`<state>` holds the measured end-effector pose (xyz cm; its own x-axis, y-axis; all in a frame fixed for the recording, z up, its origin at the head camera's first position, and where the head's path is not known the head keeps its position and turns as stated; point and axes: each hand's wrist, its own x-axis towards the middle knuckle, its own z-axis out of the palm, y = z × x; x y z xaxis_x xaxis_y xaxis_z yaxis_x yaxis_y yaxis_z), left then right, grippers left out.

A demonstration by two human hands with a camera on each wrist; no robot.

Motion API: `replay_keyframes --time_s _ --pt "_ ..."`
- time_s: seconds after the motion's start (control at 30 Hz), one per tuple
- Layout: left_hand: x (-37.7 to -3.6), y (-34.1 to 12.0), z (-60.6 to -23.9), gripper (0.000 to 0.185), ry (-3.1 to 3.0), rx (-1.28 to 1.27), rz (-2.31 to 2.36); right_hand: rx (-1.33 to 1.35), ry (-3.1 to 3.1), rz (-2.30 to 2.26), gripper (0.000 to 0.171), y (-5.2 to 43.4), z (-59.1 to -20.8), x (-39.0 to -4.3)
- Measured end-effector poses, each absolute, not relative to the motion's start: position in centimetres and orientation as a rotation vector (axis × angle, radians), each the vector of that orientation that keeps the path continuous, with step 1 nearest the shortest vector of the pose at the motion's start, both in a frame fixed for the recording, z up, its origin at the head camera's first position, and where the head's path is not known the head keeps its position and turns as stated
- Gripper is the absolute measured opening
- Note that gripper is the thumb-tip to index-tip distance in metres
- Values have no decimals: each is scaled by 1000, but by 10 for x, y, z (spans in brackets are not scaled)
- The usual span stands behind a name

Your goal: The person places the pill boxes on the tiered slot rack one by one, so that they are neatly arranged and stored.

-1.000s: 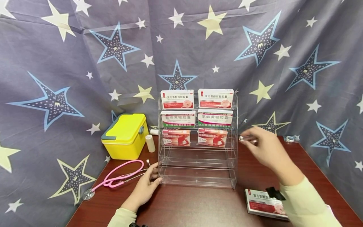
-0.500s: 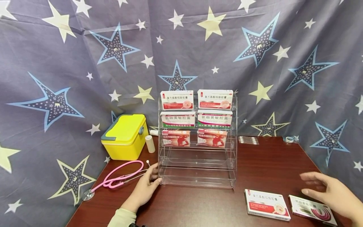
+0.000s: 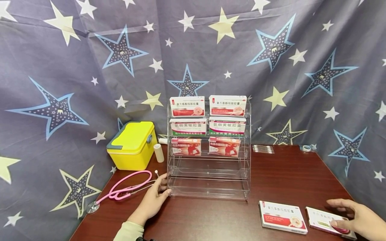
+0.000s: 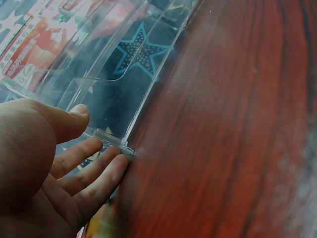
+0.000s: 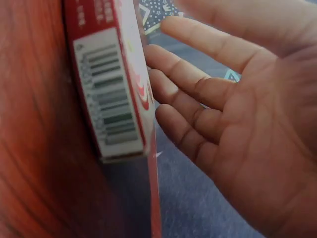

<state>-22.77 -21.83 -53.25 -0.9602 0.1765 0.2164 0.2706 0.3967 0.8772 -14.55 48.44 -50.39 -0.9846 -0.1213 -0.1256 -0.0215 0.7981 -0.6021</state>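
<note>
My left hand (image 3: pixel 153 199) touches the lower left corner of a clear acrylic display rack (image 3: pixel 208 193). In the left wrist view its fingers (image 4: pixel 99 191) are extended by the rack's base corner, with the thumb near the side panel. At the front right, my right hand (image 3: pixel 360 217) reaches over a white medicine box (image 3: pixel 319 217) lying flat on the table, thumb across its top. The right wrist view shows that box's barcode end (image 5: pixel 109 99) beside slightly bent fingers. Left of it lies a red-and-white medicine box (image 3: pixel 283 217).
The rack's upper three tiers bear paired medicine boxes, among them a red one (image 3: pixel 224 147). A yellow case (image 3: pixel 131 147), a bandage roll (image 3: pixel 158 153) and a pink stethoscope (image 3: pixel 117 194) are on the left. A flat pack (image 3: pixel 263 149) and a tape roll (image 3: pixel 306 148) lie at the back right.
My right hand has moved from the flat pack at the back right, now left lying there, to the white box at the front right. The left hand stays by the rack.
</note>
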Motion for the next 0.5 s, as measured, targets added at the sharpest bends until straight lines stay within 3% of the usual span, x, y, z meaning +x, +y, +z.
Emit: replay_keyframes --time_s 0.23,0.5 --pt "-228 -218 -534 64 -2554 -404 -1627 -154 2769 -875 69 492 -511 -142" --pt "-228 -218 -534 64 -2547 -401 -1633 -248 2891 -788 48 493 -515 -141"
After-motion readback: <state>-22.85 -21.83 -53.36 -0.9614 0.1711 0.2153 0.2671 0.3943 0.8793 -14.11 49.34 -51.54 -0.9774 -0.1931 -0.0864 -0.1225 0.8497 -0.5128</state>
